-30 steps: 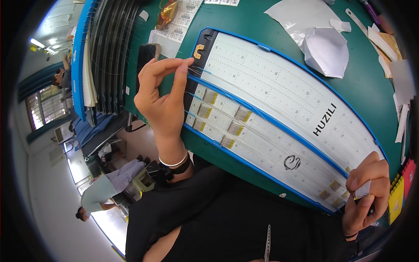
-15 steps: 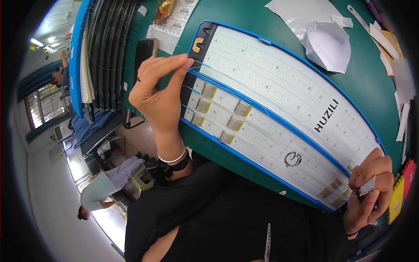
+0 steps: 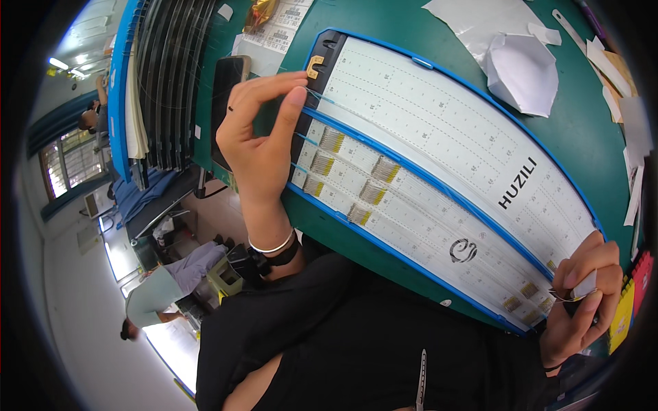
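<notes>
A long, curved blue-rimmed case (image 3: pixel 442 140) lies open before me, its white inner boards printed with dotted rows. Bundles of fine pieces with yellow ends (image 3: pixel 385 169) sit in rows on the nearer board. At the case's left end, my left hand (image 3: pixel 264 130) has thumb and index fingertip pinched near a black end strip (image 3: pixel 325 55) and a thin blue strand. Anything between those fingertips is too fine to make out. My right hand (image 3: pixel 582 298), at the case's right end, is closed around a small white piece (image 3: pixel 584 285), with thin strands showing beside it.
A phone (image 3: pixel 229 81) lies left of the case, next to a blue-edged rack of black slats (image 3: pixel 168 82). Beyond the case are a folded white paper tray (image 3: pixel 522 72) and paper scraps. Yellow and red items (image 3: pixel 630 301) lie at right. Another person (image 3: pixel 161 294) works at the far left.
My left hand has shifted slightly right and up at the case's end. The case appears a little further right in the view. My right hand keeps its grip on the white piece.
</notes>
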`<state>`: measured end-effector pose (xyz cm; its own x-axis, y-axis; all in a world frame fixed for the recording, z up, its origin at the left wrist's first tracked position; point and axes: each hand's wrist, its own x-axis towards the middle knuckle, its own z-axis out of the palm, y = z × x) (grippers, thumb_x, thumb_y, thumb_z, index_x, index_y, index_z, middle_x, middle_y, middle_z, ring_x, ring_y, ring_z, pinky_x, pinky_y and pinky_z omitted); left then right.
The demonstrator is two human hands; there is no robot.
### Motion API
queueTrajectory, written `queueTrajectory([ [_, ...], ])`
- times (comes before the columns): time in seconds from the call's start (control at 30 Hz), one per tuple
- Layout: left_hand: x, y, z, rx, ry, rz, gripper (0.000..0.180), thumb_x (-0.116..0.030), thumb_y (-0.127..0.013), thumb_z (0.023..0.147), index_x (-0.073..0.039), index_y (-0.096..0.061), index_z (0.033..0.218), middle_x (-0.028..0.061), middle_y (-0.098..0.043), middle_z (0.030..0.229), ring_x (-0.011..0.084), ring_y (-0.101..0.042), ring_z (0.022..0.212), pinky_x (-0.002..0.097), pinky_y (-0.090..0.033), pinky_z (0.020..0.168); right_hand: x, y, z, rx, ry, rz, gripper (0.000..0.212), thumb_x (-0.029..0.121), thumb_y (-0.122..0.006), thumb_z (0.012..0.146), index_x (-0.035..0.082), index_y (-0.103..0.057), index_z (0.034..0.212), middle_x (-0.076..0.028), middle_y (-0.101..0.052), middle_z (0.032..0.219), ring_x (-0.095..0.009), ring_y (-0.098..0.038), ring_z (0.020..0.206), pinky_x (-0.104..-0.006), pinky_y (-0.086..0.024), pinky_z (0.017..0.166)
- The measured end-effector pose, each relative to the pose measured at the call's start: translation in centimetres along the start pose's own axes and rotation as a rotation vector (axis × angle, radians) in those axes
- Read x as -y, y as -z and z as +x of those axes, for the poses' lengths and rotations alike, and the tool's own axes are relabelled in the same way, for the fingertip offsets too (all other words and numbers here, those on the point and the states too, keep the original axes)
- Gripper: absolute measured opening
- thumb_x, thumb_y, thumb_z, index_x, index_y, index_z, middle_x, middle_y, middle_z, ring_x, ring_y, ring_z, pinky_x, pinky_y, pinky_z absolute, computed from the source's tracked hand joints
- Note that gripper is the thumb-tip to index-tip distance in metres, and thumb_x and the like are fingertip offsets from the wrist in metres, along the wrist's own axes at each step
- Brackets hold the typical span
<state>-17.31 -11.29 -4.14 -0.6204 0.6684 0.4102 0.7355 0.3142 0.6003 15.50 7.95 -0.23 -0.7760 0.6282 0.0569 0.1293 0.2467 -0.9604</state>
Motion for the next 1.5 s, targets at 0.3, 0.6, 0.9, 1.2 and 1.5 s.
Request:
queueTrajectory([
  [0.3,-2.3,2.1,1.5,0.185,-0.089,0.006,0.025,0.002,-0.072,0.081,0.001,-0.072,0.106,0.0095,-0.073,0.102,0.0187,-0.064,0.099,0.0301,-0.048,0.088,0.2,-0.6,0.2,-0.086,-0.065,0.009,0.030,0.031,-0.043,0.103,0.009,-0.047,0.084,-0.004,-0.050,0.083,-0.009,-0.041,0.064,-0.0213,-0.031,0.054],
  [0.6,-5.8,2.0,4.3,0.547,-0.412,0.272,0.021,-0.009,-0.084,0.068,-0.005,-0.072,0.084,0.0069,-0.067,0.085,0.0217,-0.060,0.084,0.0319,-0.044,0.074,0.9,0.1,0.0,-0.026,-0.046,-0.045,0.027,0.028,-0.043,0.102,0.009,-0.049,0.084,-0.006,-0.054,0.084,-0.010,-0.043,0.068,-0.0264,-0.034,0.065],
  [0.9,-6.6,-0.3,2.4,0.606,-0.234,0.251,0.017,-0.017,-0.077,0.080,-0.003,-0.067,0.081,0.0071,-0.062,0.079,0.0246,-0.056,0.080,0.0351,-0.042,0.073,1.1,-0.2,0.0,-0.021,-0.035,-0.026,0.024,0.026,-0.043,0.101,0.008,-0.048,0.085,-0.007,-0.053,0.083,-0.011,-0.043,0.070,-0.0274,-0.034,0.067],
  [1.2,-4.2,2.8,2.5,0.367,0.004,-0.102,0.007,-0.004,-0.058,0.098,0.002,-0.059,0.102,0.0087,-0.069,0.085,0.0113,-0.064,0.075,0.0225,-0.047,0.070,1.1,0.3,0.1,-0.004,-0.022,-0.007,0.024,0.026,-0.045,0.101,0.008,-0.047,0.085,-0.007,-0.053,0.083,-0.011,-0.043,0.068,-0.0268,-0.034,0.066],
  [1.5,-1.0,1.7,0.3,0.092,-0.130,0.018,0.007,0.002,-0.050,0.101,0.003,-0.049,0.107,0.0209,-0.071,0.101,0.0183,-0.069,0.092,0.0267,-0.052,0.087,0.3,0.8,-0.7,-0.085,0.127,0.044,0.027,0.030,-0.043,0.103,0.008,-0.045,0.088,-0.006,-0.048,0.088,-0.011,-0.040,0.065,-0.0221,-0.036,0.056],
])
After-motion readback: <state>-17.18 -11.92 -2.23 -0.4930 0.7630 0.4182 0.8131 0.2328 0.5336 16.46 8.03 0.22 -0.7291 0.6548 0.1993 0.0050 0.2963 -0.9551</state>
